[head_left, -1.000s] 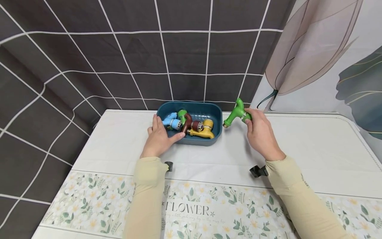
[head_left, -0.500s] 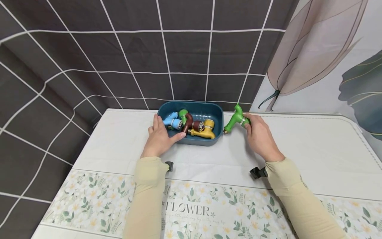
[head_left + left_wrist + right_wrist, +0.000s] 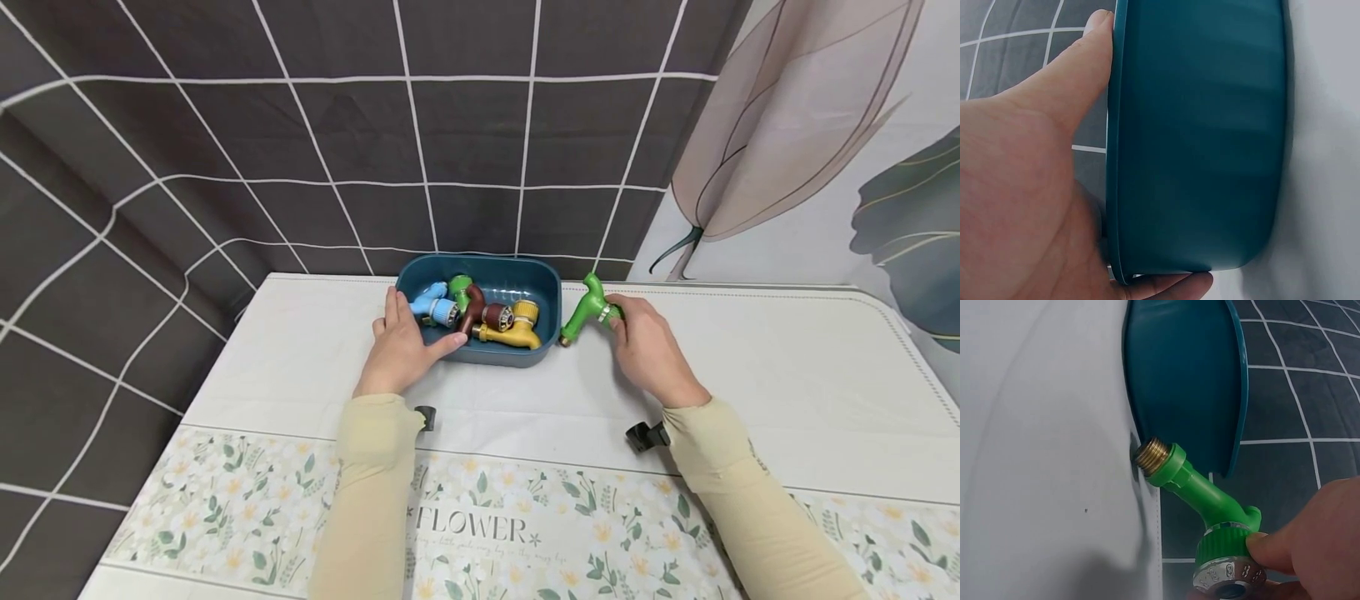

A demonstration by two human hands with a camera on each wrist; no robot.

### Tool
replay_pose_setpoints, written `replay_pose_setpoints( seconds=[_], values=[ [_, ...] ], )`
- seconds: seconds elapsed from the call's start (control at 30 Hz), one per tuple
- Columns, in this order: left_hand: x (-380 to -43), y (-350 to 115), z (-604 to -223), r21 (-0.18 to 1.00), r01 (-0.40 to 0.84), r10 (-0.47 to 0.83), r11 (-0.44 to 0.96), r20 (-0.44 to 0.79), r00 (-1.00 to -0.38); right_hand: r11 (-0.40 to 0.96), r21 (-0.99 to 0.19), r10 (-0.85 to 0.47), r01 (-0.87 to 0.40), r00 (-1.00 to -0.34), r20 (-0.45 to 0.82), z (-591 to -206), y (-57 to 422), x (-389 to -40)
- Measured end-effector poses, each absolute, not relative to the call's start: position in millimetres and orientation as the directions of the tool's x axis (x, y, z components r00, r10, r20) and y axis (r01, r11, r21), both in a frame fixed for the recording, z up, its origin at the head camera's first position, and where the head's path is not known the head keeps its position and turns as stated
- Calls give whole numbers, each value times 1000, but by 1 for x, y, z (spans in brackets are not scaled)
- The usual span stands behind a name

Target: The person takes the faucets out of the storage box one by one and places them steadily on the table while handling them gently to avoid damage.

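Teal tub [image 3: 501, 358] of taps [image 3: 491, 316], against splayed left grip [image 3: 401, 348], right grip [image 3: 649, 347] pinching green tap [image 3: 588, 308]

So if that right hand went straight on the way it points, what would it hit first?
Probably the dark grey, white-gridded backdrop, since the right hand points past the right end of the teal rounded basin. The green, brass-threaded tap it holds could clip the basin sooner; depth is unclear.

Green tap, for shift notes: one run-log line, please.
green tap; held by right grip; outside bin; left grip touches bin
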State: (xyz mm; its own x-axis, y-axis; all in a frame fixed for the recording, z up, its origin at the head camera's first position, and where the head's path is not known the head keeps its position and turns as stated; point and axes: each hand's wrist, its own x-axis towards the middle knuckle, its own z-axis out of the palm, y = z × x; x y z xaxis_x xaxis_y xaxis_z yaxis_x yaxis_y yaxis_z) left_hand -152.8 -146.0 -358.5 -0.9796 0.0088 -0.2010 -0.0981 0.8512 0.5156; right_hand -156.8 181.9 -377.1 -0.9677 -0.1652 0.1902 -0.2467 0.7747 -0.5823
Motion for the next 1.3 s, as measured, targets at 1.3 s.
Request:
replay_pose_setpoints(
  seconds=[1.3],
  values=[
    [-155,-147,-360,517,-92,9,851,-190,-982,791,-603,-103,-101,-994,32,-387,185,-164]
  ],
)
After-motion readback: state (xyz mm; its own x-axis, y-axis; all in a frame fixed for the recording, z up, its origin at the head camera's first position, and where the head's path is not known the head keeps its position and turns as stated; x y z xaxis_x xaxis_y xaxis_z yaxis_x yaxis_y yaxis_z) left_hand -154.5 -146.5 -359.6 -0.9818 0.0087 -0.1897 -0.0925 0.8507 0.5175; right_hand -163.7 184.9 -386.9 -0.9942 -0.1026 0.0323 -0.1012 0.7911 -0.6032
